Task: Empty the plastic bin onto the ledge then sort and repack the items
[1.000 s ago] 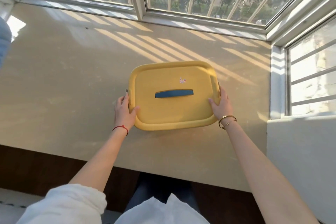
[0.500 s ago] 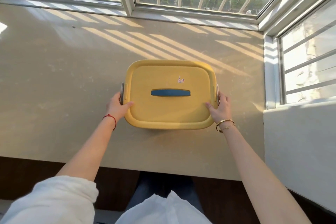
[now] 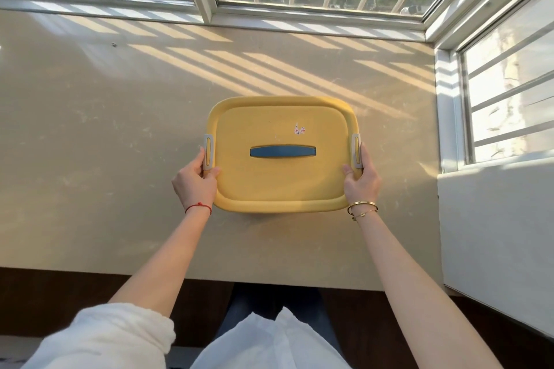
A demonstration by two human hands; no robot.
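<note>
Left grip [image 3: 196, 181] on latch [image 3: 207, 152], right grip [image 3: 361, 178] on bin [image 3: 281, 183]

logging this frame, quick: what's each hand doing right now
Left hand: grips the bin's left side latch.
Right hand: grips the right side latch.

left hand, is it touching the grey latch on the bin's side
Touching. The head view shows the left hand with fingers behind the grey latch and thumb pressed at its lower end, no gap visible.
</note>
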